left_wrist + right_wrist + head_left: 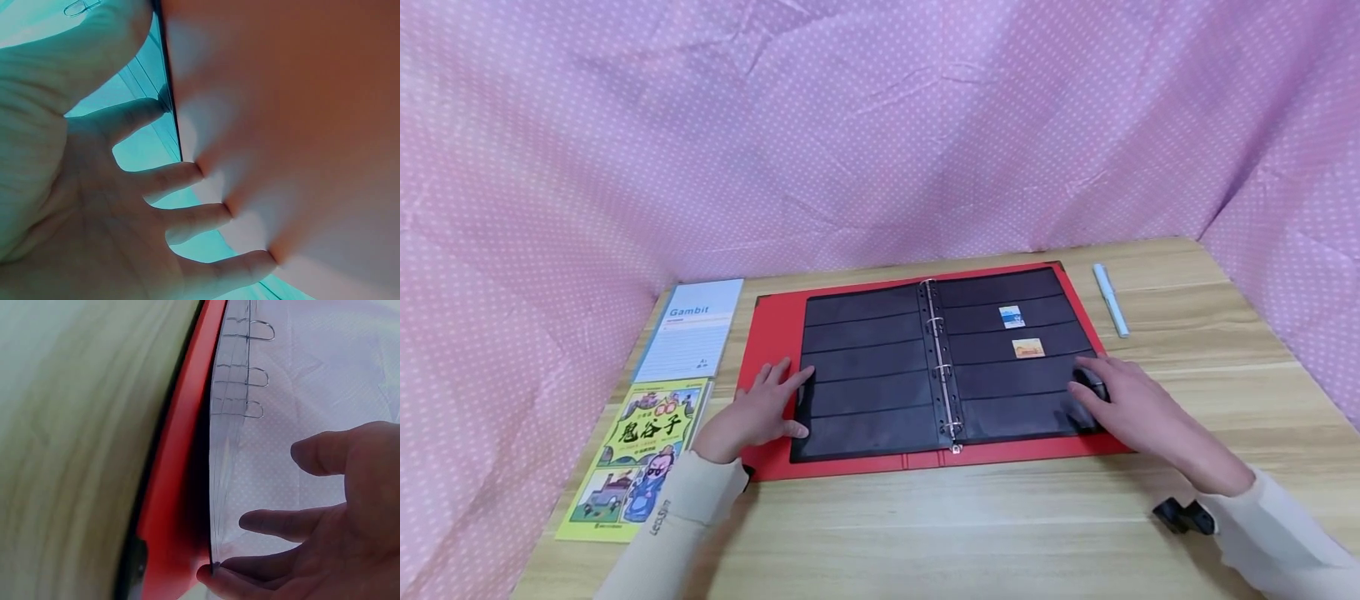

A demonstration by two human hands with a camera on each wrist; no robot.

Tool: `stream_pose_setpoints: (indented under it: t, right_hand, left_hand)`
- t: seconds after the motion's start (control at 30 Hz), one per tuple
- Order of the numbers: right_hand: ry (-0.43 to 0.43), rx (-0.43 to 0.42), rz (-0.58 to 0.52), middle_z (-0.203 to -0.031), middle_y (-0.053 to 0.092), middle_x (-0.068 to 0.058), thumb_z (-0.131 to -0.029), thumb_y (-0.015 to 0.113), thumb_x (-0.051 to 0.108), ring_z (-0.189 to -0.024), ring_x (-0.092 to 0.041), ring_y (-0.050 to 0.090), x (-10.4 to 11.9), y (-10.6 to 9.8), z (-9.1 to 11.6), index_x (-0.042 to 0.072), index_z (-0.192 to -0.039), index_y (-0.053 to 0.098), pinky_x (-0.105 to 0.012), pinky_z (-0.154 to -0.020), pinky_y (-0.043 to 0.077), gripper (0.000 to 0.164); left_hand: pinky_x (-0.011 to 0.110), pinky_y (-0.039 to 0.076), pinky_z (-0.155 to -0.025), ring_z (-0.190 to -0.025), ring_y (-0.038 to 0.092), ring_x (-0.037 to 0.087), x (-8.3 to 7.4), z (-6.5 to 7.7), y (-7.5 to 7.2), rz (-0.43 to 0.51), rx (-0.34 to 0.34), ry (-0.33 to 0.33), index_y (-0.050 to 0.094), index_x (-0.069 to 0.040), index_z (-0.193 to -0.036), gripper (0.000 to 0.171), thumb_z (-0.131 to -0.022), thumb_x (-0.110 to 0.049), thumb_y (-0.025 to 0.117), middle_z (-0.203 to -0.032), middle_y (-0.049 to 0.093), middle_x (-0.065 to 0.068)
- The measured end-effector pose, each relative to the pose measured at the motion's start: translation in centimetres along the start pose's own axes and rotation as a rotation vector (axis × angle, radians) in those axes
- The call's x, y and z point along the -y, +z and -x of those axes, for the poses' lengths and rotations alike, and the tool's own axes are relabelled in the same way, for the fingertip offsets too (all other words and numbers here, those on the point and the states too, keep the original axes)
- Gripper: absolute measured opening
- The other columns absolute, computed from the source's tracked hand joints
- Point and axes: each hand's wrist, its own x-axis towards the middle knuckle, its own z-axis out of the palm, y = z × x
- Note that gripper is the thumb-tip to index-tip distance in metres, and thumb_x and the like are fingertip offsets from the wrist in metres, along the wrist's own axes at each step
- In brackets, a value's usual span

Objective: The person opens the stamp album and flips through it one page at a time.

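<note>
A red ring binder (775, 321) lies spread on the table, with black pocket pages on both sides of its metal rings (938, 323). Two small stamp-like pictures, one blue and white (1012, 317) and one orange (1028, 348), sit in the right page (1000, 412). My left hand (756, 412) rests with fingers spread over the red left cover, thumb and index finger at the left page's edge. At the lower right page edge is my right hand (1142, 412). The right wrist view shows its lower fingers touching the page stack (220, 487), thumb held apart.
On the left lie a pale blue "Gambit" notebook (688, 333) and a yellow-green illustrated book (632, 467) close to my left forearm. A light blue pen (1110, 300) lies right of the binder. Pink dotted cloth (880, 150) hangs behind the wooden table (970, 533).
</note>
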Motion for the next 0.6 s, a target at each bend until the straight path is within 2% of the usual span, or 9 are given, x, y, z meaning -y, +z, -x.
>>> stream_pose_setpoints:
  t: [0.3,0.6]
  right_hand:
    - [-0.040,-0.086,0.030,-0.137,0.032,-0.038,-0.094,0.056,0.034,-0.121,-0.055,0.031,1.1,-0.4,0.7,-0.007,-0.130,0.051,-0.068,-0.095,0.028,0.055]
    - [-0.115,-0.130,0.050,-0.138,0.033,-0.037,-0.093,0.058,0.032,-0.121,-0.054,0.033,2.3,-0.7,1.0,-0.005,-0.127,0.054,-0.067,-0.094,0.030,0.051]
  left_hand:
    - [0.074,0.020,-0.095,-0.136,0.010,0.047,0.0,0.0,-0.1,0.011,0.002,-0.001,0.030,-0.020,-0.150,0.098,-0.069,-0.032,0.084,-0.152,0.014,0.021]
    - [0.074,0.019,-0.095,-0.136,0.010,0.047,0.0,0.1,0.0,0.015,0.000,-0.007,0.029,-0.019,-0.150,0.098,-0.069,-0.030,0.084,-0.152,0.014,0.021]
